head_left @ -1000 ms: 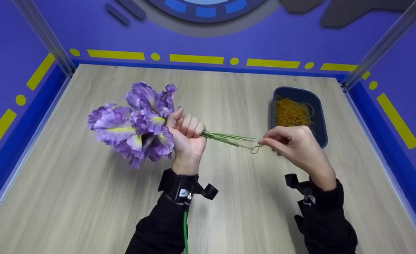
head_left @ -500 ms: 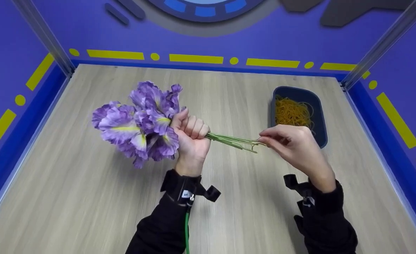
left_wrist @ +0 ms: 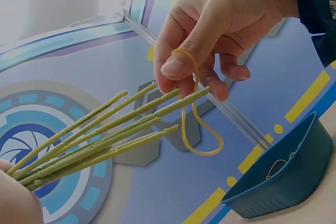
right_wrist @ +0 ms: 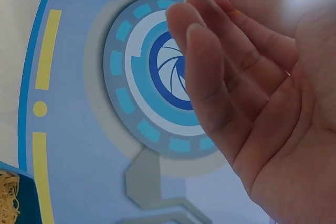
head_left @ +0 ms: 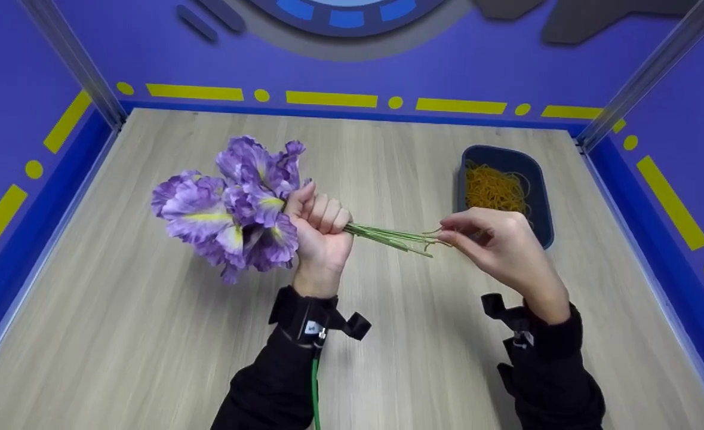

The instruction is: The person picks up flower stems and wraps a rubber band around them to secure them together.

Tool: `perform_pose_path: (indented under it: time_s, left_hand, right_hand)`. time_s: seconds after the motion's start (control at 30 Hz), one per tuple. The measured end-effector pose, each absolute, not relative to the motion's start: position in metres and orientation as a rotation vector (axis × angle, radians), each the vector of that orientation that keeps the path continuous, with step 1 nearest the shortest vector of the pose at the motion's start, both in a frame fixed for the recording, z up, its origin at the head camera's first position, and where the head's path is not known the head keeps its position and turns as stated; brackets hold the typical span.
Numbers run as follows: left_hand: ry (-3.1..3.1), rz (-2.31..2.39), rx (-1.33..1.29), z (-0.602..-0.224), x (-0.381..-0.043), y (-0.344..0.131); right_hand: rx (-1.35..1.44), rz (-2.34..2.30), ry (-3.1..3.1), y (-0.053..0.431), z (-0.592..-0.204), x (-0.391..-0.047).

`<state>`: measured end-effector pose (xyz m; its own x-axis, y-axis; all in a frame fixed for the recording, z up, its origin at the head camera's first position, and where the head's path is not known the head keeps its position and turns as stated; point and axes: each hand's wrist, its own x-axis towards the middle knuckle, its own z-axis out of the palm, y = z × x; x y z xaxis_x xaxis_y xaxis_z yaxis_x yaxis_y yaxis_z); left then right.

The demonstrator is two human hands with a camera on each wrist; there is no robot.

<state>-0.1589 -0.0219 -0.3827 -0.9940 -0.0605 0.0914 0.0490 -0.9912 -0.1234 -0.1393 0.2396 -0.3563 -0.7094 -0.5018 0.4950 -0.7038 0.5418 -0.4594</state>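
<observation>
A bunch of purple artificial irises (head_left: 208, 218) with yellow streaks is gripped by my left hand (head_left: 322, 239), fingers wrapped round the stems just below the blooms. The bare green stems (head_left: 381, 235) stick out to the right of the fist, with several cut ends fanned apart in the left wrist view. My right hand (head_left: 498, 248) pinches a yellow rubber band (left_wrist: 202, 152) between thumb and fingers. The band loops over the thumb and hangs down at the stem tips, overlapping them in the left wrist view.
A dark blue bin (head_left: 540, 206) of tangled yellow rubber bands (head_left: 495, 188) stands at the right rear of the wooden table (head_left: 399, 358). Blue panels with yellow dashes (head_left: 331, 100) close in the back and sides.
My left hand and the flowers have shifted slightly right, then a little back left. The stem ends now lie closer to my right fingers, and the rubber band has opened out beside them.
</observation>
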Motion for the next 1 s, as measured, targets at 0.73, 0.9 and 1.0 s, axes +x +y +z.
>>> perform_pose_path:
  time_s: [0.73, 0.9, 1.0]
  left_hand:
    - [0.027, -3.095, -0.138, -0.385, -0.157, -0.014]
    - [0.012, -3.088, -0.135, -0.385, -0.156, -0.013]
    - [-0.009, -3.100, -0.130, -0.385, -0.155, -0.011]
  right_hand:
    - [1.055, 0.965, -2.410, 0.225, -0.360, -0.136]
    - [1.061, 0.971, -2.402, 0.223, -0.360, -0.135]
    - [1.062, 0.963, -2.411, 0.220, -0.361, -0.135]
